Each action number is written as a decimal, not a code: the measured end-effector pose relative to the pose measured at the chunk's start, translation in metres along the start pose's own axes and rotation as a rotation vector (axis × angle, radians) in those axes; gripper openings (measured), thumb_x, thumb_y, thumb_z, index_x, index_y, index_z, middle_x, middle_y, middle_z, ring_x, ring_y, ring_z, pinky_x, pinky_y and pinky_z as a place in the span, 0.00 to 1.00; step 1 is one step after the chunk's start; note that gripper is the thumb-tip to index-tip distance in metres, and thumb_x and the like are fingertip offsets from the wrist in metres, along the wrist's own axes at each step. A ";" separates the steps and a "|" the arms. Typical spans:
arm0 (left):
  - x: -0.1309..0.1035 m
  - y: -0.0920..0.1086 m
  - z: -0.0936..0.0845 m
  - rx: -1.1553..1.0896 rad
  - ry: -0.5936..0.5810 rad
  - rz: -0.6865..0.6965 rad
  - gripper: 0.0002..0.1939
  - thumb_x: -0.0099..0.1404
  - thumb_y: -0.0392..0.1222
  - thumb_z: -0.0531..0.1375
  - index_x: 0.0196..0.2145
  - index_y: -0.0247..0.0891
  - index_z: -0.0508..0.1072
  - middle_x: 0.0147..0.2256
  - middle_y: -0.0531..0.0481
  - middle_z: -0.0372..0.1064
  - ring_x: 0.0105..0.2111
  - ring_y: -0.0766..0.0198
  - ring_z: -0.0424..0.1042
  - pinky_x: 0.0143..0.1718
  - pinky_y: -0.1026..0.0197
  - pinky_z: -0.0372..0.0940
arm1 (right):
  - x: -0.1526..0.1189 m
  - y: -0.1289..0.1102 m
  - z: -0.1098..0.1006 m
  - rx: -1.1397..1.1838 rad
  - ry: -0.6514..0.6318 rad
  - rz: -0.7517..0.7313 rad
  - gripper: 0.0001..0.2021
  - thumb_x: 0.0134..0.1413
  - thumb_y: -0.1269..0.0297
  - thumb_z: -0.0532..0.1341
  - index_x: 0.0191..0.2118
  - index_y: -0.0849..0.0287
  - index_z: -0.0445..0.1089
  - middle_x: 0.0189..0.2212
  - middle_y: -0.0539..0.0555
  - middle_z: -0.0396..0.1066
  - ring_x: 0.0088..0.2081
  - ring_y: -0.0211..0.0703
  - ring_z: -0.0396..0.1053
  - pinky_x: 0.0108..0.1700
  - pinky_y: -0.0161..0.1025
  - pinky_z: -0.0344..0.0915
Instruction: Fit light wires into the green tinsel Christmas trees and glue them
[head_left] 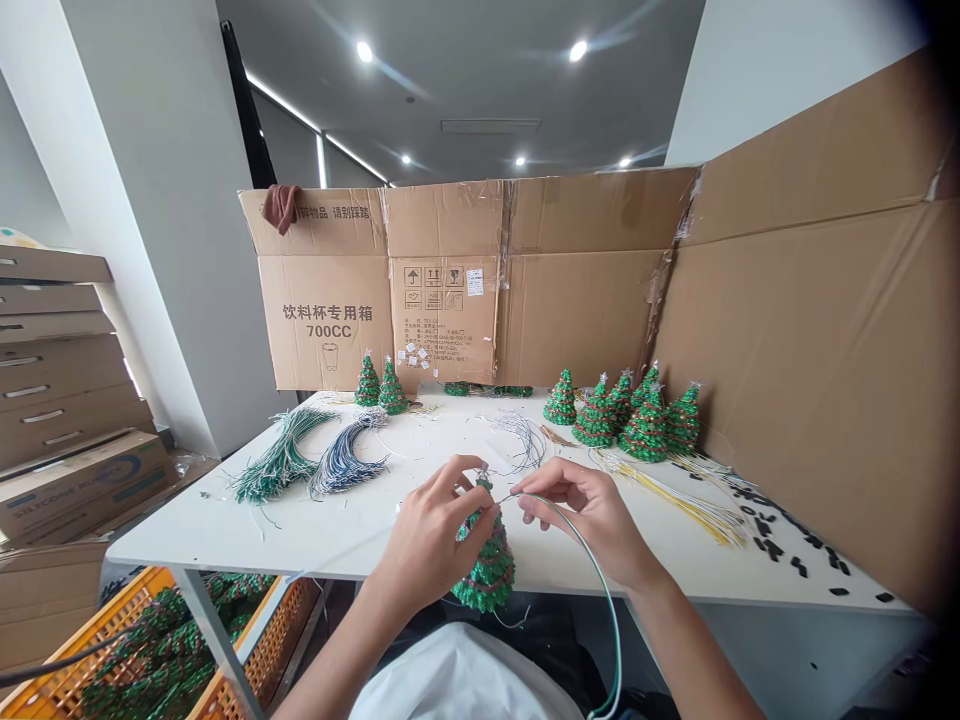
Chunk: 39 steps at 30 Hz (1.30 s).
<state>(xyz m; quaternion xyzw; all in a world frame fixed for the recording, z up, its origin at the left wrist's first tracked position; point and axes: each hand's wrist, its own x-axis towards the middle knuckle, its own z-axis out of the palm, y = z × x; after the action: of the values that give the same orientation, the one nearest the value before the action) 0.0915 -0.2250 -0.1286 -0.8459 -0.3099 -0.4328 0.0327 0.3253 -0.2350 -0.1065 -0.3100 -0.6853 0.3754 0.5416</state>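
A small green tinsel Christmas tree (487, 572) stands upright at the table's near edge, directly before me. My left hand (442, 535) is closed around its upper part, with fingertips near the tip and thumb on the side facing my right hand. Between the thumb and fingers of my right hand (581, 510) is the end of a thin green-and-white wire (606, 590). The wire's end reaches toward the tree's top by my left thumb, and its length loops down toward my lap. Whether the end touches the tree is hidden by my fingers.
Bundles of green wires (281, 460), blue wires (349, 455) and yellow-white wires (675, 492) lie on the white table (330, 540). Several finished trees (643, 415) stand back right, two more back left. Black bits (772, 548) lie right. Cardboard walls (585, 300) enclose the back; an orange crate (281, 625) sits below left.
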 end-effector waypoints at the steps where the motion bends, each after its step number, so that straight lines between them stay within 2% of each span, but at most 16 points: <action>1: 0.000 0.000 0.000 0.000 0.000 0.000 0.07 0.77 0.38 0.60 0.38 0.42 0.75 0.59 0.46 0.70 0.40 0.61 0.78 0.40 0.53 0.75 | 0.000 0.000 0.000 0.001 0.001 0.002 0.10 0.61 0.59 0.76 0.34 0.56 0.79 0.39 0.55 0.83 0.31 0.41 0.79 0.31 0.37 0.73; 28: 0.000 -0.002 0.002 0.018 0.022 0.019 0.07 0.77 0.39 0.62 0.39 0.42 0.78 0.59 0.45 0.71 0.41 0.60 0.79 0.41 0.54 0.76 | 0.000 0.002 0.001 0.041 0.027 0.016 0.10 0.60 0.58 0.77 0.34 0.56 0.79 0.39 0.55 0.82 0.30 0.41 0.79 0.30 0.37 0.73; 39: 0.000 -0.002 0.004 0.013 0.040 0.020 0.05 0.75 0.38 0.63 0.39 0.42 0.78 0.57 0.44 0.72 0.38 0.62 0.80 0.40 0.54 0.78 | 0.000 0.000 0.006 0.075 0.022 0.038 0.10 0.61 0.58 0.76 0.36 0.55 0.79 0.39 0.55 0.81 0.31 0.41 0.77 0.31 0.37 0.72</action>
<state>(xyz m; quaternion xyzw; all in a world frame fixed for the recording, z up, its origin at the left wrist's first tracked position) 0.0927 -0.2220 -0.1312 -0.8400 -0.3035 -0.4472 0.0486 0.3192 -0.2362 -0.1074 -0.3067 -0.6588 0.4075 0.5531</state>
